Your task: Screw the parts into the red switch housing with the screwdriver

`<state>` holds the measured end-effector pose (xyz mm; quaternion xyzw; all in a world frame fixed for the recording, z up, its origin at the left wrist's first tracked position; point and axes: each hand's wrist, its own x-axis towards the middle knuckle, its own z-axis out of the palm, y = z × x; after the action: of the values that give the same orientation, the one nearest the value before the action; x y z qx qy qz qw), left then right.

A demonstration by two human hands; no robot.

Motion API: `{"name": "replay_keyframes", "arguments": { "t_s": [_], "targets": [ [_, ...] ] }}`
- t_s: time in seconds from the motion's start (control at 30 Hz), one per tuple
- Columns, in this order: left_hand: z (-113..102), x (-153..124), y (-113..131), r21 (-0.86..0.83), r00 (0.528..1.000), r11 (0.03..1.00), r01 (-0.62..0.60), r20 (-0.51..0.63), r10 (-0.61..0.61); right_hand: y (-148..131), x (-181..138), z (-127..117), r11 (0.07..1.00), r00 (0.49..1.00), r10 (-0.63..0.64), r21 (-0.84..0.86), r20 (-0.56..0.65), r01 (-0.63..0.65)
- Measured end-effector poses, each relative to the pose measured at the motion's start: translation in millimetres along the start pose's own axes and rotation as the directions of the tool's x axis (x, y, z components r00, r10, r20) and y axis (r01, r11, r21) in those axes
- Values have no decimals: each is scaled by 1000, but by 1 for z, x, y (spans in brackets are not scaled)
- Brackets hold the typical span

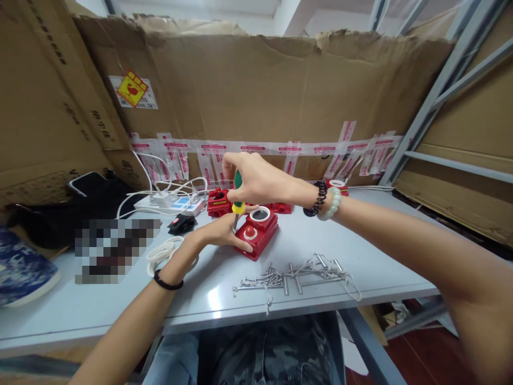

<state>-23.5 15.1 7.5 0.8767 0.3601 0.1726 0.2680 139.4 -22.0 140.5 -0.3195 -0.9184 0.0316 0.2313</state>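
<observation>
A red box-shaped device [262,241] with a round white-rimmed window and a red button lies on the table in the middle of the head view. My left hand [218,231] is closed around its left side, thumb along the near edge. Above it, my right hand [258,179] grips a screwdriver [238,200] with a green and yellow handle. The screwdriver stands nearly upright, its tip down at the device's left edge beside my left fingers. Whether a screw sits under the tip is hidden.
Metal rods and screws with string [296,275] lie near the table's front edge. Behind my hands are more red housings [218,202]. A power strip [172,204] with white cables, white rings [162,254] and a blue patterned cap [24,270] are at left. Cardboard [260,91] walls the back.
</observation>
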Motion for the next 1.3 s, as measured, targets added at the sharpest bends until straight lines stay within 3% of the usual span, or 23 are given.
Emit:
{"name": "replay_keyframes", "arguments": {
  "t_s": [0.2,0.43,0.53,0.7,0.87,1.0,1.1,1.17,1.3],
  "targets": [
    [-1,-3,5,-7,999,999,-34,15,34,-3,-16,-20,999,1000,0,43,-27,1],
    [-6,-21,38,185,975,978,-96,-179,130,3,-43,-23,994,998,28,106,-49,-22],
    [-3,-21,47,215,979,968,-130,-127,160,5,-50,-24,994,997,32,109,-69,-24],
    [11,-17,57,130,984,976,-176,-11,179,7,-57,-35,986,990,110,132,-82,-99],
    [30,-15,67,168,972,961,-217,124,198,13,-65,-48,970,963,193,184,-188,-158],
    [31,-14,71,241,972,942,-233,85,219,24,-70,-48,963,938,224,207,-263,-172],
    [24,-12,66,302,971,940,-158,-123,203,36,-72,-44,966,888,234,201,-397,-164],
    [23,-10,58,322,949,945,-62,-275,155,46,-73,-39,968,816,242,188,-525,-166],
    [34,-2,35,248,952,967,55,-306,25,69,-75,-21,962,670,270,177,-692,-205]
  ]
}}
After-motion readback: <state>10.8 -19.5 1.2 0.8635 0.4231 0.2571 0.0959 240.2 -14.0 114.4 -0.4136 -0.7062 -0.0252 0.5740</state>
